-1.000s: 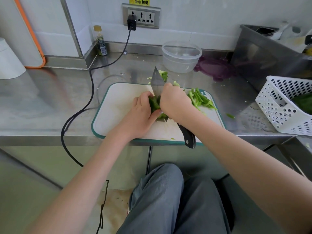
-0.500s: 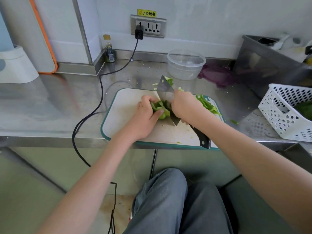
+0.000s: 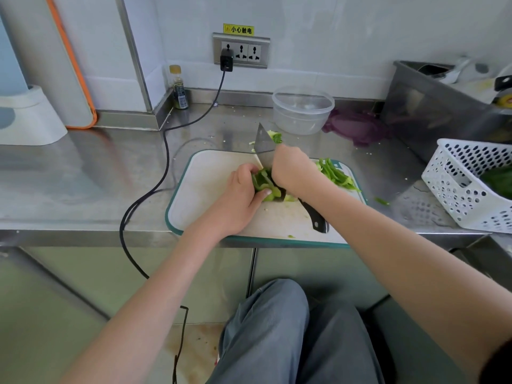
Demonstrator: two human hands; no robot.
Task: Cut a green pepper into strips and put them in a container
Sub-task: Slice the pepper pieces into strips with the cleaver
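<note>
Both our hands grip: left hand [image 3: 240,195] curls round the pepper [image 3: 263,184] on the board [image 3: 210,176]; right hand [image 3: 294,171] clenches the knife [image 3: 264,148], blade against it.

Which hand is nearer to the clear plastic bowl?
Right. The right hand grips the knife just before the clear plastic bowl; the left hand holds the pepper, farther away.

Knife [image 3: 265,151] tip raised off pepper [image 3: 264,185] (left hand [image 3: 238,200] grip unchanged) — blade tilted higher than before.
</note>
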